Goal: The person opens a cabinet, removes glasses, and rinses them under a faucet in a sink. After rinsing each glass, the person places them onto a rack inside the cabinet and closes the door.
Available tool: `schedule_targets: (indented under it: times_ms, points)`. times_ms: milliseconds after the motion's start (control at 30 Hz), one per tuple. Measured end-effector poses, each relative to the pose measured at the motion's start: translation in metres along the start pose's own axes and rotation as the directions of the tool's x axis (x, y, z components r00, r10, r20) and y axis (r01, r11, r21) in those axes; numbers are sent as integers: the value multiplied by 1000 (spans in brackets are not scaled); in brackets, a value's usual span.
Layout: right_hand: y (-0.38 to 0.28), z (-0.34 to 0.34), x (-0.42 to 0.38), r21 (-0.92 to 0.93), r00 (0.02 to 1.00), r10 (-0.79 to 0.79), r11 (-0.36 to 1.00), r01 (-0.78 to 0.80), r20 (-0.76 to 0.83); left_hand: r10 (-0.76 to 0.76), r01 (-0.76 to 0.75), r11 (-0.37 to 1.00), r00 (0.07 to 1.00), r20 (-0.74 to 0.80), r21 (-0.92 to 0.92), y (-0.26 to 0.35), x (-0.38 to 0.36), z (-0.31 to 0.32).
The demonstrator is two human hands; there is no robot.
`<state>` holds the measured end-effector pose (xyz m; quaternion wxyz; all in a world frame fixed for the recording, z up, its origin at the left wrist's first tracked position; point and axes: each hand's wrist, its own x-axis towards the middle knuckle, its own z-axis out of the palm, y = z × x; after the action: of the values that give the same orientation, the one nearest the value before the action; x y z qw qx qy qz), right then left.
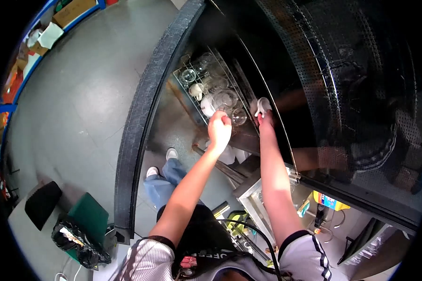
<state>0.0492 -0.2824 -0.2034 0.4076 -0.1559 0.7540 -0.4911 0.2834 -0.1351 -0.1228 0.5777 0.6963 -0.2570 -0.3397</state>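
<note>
Inside a dark cabinet, a wire rack (193, 97) bears several clear glass vessels and white cups. My left hand (219, 127) reaches over the near end of the rack, fingers curled closed; what they hold, if anything, is hidden. Just beyond it are a clear glass cup (226, 98) and a white cup (207, 106). Beside its fingers on the right sits a round glass (239, 116). To the right of the rack, my right hand (266, 118) grips a small white cup (263, 105). Farther back in the rack lies another white cup (196, 91).
The cabinet's thick dark door edge (140, 107) stands to my left. On the right is a glossy dark panel (361, 84) with perforations and reflections. A metal counter (251, 192) is below my right arm. A green bin (90, 213) with a black bag stands at lower left.
</note>
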Motion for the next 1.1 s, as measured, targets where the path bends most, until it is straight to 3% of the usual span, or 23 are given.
schedule_targets:
  times_ms: [33,67,133,200,333,600,733,1100]
  points:
    - [-2,6,2,-66,998,0,998,-4,-57,8,-7,1000,1000,-16,25,-2,-2,-6]
    - [-5,6,2,-294,982,-15,955,-41,-188,4,-4,1000,1000,-10,24,-4,-4,-10]
    - [13,2,47,-244,985,-58,970,16,-164,-6,6,1000,1000,9,18,-3,-8,-17]
    - [5,8,39,-416,978,-139,907,63,-154,13,-14,1000,999,35,14,2,-11,-21]
    - [-10,17,18,-564,977,-199,817,121,-79,50,-50,999,997,55,-1,14,-21,-24]
    - [-16,21,-4,-694,965,-257,684,225,59,78,-85,996,979,188,30,28,-44,-43]
    - [-22,22,-11,-745,956,-270,612,265,118,-15,-8,996,965,260,86,28,-50,-52]
    - [-28,34,-52,-849,916,-271,367,381,294,110,-119,993,951,289,14,51,-57,-67]
